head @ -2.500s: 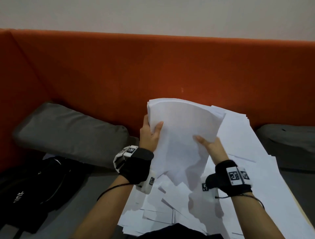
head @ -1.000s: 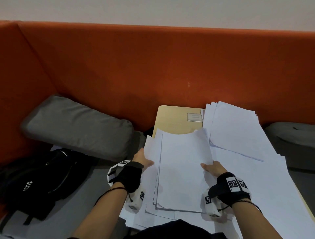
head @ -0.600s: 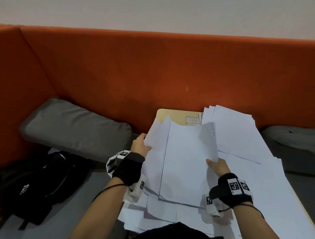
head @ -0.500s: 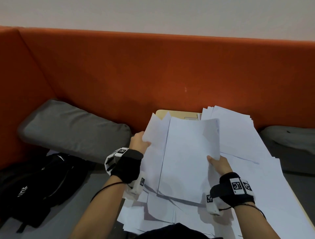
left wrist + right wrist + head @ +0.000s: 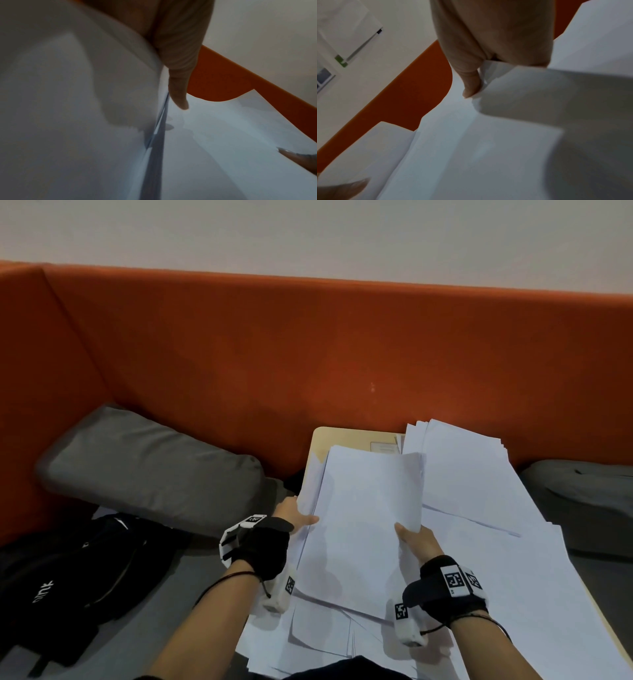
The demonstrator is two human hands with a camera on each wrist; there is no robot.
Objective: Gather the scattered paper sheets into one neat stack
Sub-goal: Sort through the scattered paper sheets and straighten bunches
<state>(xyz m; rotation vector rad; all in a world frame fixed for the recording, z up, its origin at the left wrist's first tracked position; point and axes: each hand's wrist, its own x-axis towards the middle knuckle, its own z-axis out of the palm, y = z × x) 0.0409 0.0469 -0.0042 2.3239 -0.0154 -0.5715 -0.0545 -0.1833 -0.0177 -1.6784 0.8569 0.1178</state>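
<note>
Paper sheets [image 5: 363,529] are in our two hands, a small bundle held up a little above the table [image 5: 346,436], with its far edge tipped up. Our left hand [image 5: 291,517] grips the left edge, thumb on top and fingers [image 5: 178,94] curled under. Our right hand [image 5: 416,541] pinches the right edge the same way, thumb on top. More loose sheets [image 5: 329,631] lie messy under the bundle, close to us. Another pile [image 5: 466,474] sits to the right, near the orange sofa back [image 5: 308,354]. We think this is the squaring step: the bundle is not even yet, since one sheet pokes out on the left. Next we should tap the edges down on the table so they line up, then add the rest. Both wrists are bent in toward each other.
</note>
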